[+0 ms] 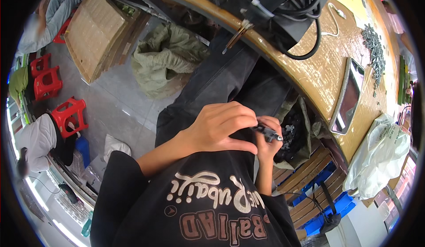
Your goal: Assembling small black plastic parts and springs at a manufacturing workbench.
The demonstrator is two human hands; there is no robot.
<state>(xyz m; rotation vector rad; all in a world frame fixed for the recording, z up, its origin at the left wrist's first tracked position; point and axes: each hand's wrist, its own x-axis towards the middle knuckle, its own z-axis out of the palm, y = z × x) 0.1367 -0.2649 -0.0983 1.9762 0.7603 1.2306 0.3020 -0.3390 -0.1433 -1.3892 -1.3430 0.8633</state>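
Above my lap, my right hand [268,143] is closed around a small black plastic part [268,133] with a light-coloured tip. My left hand [223,125] is beside it, fingers bent and thumb stretched out apart from them. Its fingertips reach the near side of the black part; whether they touch it cannot be made out. Just beyond my right hand, an open sack [292,134] holds dark small pieces.
The wooden workbench [305,76] curves along the right, carrying a phone [349,95], a pile of small dark parts [374,48] and a black device with coiled cable [307,8]. A white plastic bag [376,156] hangs at its edge. A green sack [166,59] and red stools [71,116] stand left.
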